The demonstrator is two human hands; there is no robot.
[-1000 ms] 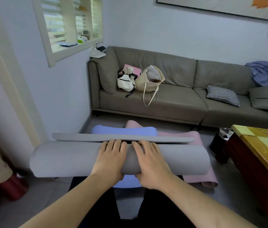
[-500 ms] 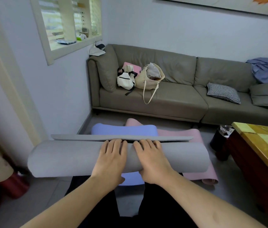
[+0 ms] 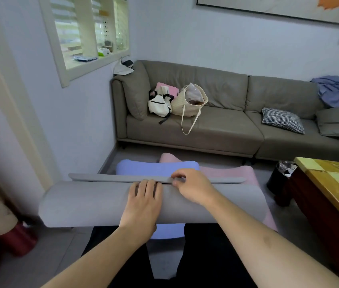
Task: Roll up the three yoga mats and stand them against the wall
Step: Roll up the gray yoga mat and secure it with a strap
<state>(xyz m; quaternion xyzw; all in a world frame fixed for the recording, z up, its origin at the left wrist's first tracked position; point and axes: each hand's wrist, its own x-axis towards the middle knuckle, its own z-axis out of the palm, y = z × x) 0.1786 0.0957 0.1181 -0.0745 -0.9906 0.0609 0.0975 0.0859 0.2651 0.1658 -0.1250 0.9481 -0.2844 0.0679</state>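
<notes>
A grey yoga mat point(image 3: 85, 202) lies almost fully rolled across the floor in front of me, with a short free end sticking out along its far side. My left hand point(image 3: 142, 202) presses flat on top of the roll near its middle. My right hand point(image 3: 191, 187) pinches the free end of the grey mat just right of centre. Under the roll lies a flat blue mat point(image 3: 156, 167), and beneath that a flat pink mat point(image 3: 235, 171) reaching toward the sofa.
A grey sofa point(image 3: 226, 129) with bags and cushions stands along the far wall. A wooden table point(image 3: 330, 183) and a black bin point(image 3: 278, 177) sit at the right. The left wall point(image 3: 77, 121) runs beside the mats; a red object point(image 3: 16, 240) sits at lower left.
My right hand has left the top of the roll and reached forward to pinch the mat's free end. My left hand stays pressed on the roll.
</notes>
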